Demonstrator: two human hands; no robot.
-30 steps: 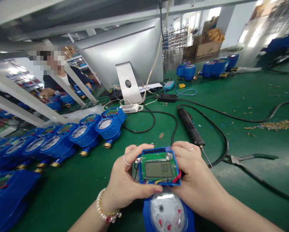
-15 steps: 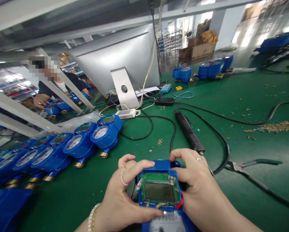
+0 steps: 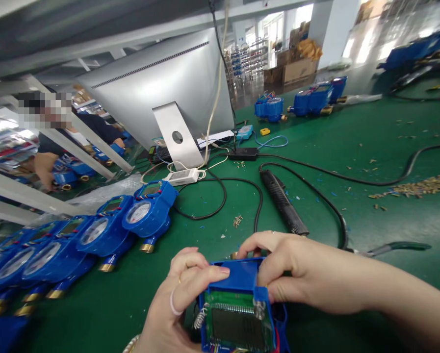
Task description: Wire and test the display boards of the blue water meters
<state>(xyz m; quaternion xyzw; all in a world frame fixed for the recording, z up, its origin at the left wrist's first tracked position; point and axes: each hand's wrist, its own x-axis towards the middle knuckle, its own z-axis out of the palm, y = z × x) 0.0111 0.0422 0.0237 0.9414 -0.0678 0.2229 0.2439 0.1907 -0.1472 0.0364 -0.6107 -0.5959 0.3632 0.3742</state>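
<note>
A blue water meter is at the bottom centre, its top open on a green circuit board with a grey display. A coiled metal spring sticks out at the board's left side. My left hand wraps the meter's left side, a finger lying over the blue top end. My right hand bends over the far right corner. Its thumb and fingertips are pinched together at the housing there, and whatever lies between them is hidden. Red wires run along the board's right edge.
Several blue meters with brass ends line the left. A black electric screwdriver and pliers lie beyond my right hand. Loose screws are heaped at right. Cables cross the green table before a monitor. A co-worker handles meters behind it.
My right hand has shifted from the meter's right side to its far right corner, the wrist swung outward and fingers pinched. The meter sits slightly lower in view; my left hand keeps holding it.
</note>
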